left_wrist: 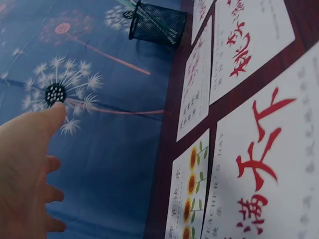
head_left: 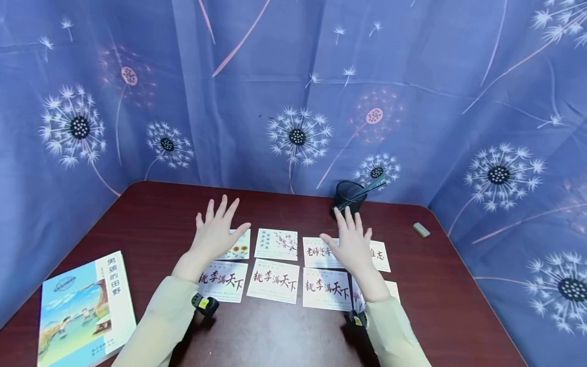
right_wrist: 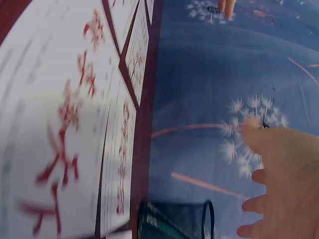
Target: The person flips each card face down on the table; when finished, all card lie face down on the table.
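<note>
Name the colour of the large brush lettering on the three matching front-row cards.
Red, on white cards; clearest in the head view.

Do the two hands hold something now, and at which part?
Nothing is held. The left hand and the right hand hover open, fingers spread, above the cards.

head view looks down; wrist views skim close (all share the cards (head_left: 272,280))

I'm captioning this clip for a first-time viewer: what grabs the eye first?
Two open hands, the left hand and the right hand, hover with spread fingers over two rows of white cards with red calligraphy at the table's middle. Behind hangs a blue dandelion-print cloth; a picture book lies at the near left corner.
</note>
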Action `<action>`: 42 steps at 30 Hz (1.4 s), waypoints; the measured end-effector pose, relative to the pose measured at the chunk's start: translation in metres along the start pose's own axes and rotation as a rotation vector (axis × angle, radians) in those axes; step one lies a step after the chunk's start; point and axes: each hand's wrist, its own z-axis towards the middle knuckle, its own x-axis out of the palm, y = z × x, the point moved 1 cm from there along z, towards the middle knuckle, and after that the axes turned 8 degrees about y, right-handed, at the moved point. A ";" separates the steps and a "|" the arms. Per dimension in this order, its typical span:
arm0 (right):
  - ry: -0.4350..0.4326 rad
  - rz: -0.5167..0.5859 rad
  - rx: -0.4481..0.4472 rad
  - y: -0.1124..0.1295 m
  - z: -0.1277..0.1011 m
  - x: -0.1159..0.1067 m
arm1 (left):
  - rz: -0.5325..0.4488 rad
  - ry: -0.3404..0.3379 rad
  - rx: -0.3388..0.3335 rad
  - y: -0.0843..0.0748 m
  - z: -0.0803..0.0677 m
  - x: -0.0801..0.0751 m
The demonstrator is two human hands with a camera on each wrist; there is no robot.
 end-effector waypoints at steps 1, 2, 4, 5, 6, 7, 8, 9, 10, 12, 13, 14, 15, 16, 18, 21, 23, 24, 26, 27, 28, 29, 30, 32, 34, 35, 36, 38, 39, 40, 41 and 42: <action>0.009 0.005 -0.006 0.004 0.002 0.002 | -0.012 0.003 -0.004 0.002 -0.002 -0.001; 0.014 0.015 -0.015 0.009 0.004 0.003 | -0.027 0.003 -0.007 0.004 -0.003 -0.003; 0.020 0.041 -0.034 0.018 0.009 0.006 | -0.055 -0.005 -0.017 0.009 -0.006 -0.005; 0.019 0.055 -0.044 0.023 0.011 0.007 | -0.071 -0.016 -0.018 0.011 -0.007 -0.006; 0.017 0.072 -0.055 0.027 0.013 0.008 | -0.094 -0.024 -0.019 0.014 -0.008 -0.007; 0.013 0.095 -0.064 0.031 0.015 0.009 | -0.120 -0.031 -0.021 0.016 -0.008 -0.008; 0.006 0.114 -0.076 0.035 0.018 0.010 | -0.142 -0.035 -0.021 0.019 -0.008 -0.008; 0.003 0.138 -0.086 0.038 0.020 0.011 | -0.168 -0.034 -0.023 0.022 -0.008 -0.008; -0.002 0.157 -0.096 0.042 0.023 0.012 | -0.193 -0.027 -0.021 0.024 -0.008 -0.008; -0.003 0.210 -0.112 0.048 0.028 0.015 | -0.246 -0.001 -0.018 0.029 -0.008 -0.008; -0.001 0.237 -0.114 0.051 0.030 0.016 | -0.270 0.014 -0.014 0.031 -0.006 -0.008; 0.004 0.261 -0.114 0.053 0.032 0.018 | -0.289 0.026 -0.009 0.032 -0.005 -0.007; 0.012 0.285 -0.111 0.056 0.035 0.019 | -0.313 0.038 -0.006 0.033 -0.004 -0.008; 0.021 0.308 -0.106 0.059 0.037 0.021 | -0.334 0.051 -0.006 0.035 -0.003 -0.008; 0.040 0.356 -0.107 0.066 0.041 0.026 | -0.386 0.070 -0.016 0.039 -0.001 -0.008; 0.074 0.435 -0.121 0.077 0.046 0.035 | -0.478 0.097 -0.067 0.046 -0.001 -0.007; 0.103 0.501 -0.143 0.084 0.048 0.042 | -0.535 0.104 -0.126 0.051 -0.001 -0.005; 0.124 0.536 -0.147 0.088 0.049 0.045 | -0.556 0.099 -0.153 0.054 -0.002 -0.003; 0.172 0.611 -0.149 0.094 0.050 0.053 | -0.593 0.080 -0.214 0.059 -0.004 0.000; 0.195 0.648 -0.142 0.097 0.050 0.057 | -0.607 0.063 -0.241 0.061 -0.006 0.001; 0.221 0.688 -0.133 0.100 0.050 0.060 | -0.625 0.052 -0.264 0.062 -0.007 0.003; 0.247 0.718 -0.123 0.102 0.049 0.064 | -0.643 0.044 -0.283 0.063 -0.009 0.004; 0.272 0.752 -0.113 0.105 0.049 0.067 | -0.663 0.040 -0.300 0.064 -0.011 0.005; 0.312 0.808 -0.104 0.109 0.048 0.072 | -0.698 0.028 -0.327 0.065 -0.014 0.005; 0.343 0.868 -0.097 0.112 0.048 0.076 | -0.728 0.030 -0.346 0.065 -0.016 0.004; 0.354 0.884 -0.099 0.114 0.048 0.077 | -0.739 0.030 -0.351 0.064 -0.016 0.003; 0.365 0.907 -0.095 0.115 0.048 0.079 | -0.741 0.027 -0.358 0.064 -0.017 0.002; 0.383 0.922 -0.089 0.117 0.048 0.081 | -0.729 0.025 -0.363 0.063 -0.017 0.000; 0.393 0.918 -0.082 0.117 0.047 0.082 | -0.729 0.029 -0.368 0.062 -0.016 -0.001; 0.404 0.912 -0.080 0.118 0.047 0.083 | -0.729 0.035 -0.367 0.061 -0.016 -0.002; 0.417 0.911 -0.075 0.118 0.046 0.085 | -0.733 0.043 -0.369 0.060 -0.016 -0.003; 0.429 0.914 -0.068 0.118 0.045 0.086 | -0.727 0.054 -0.370 0.059 -0.016 -0.003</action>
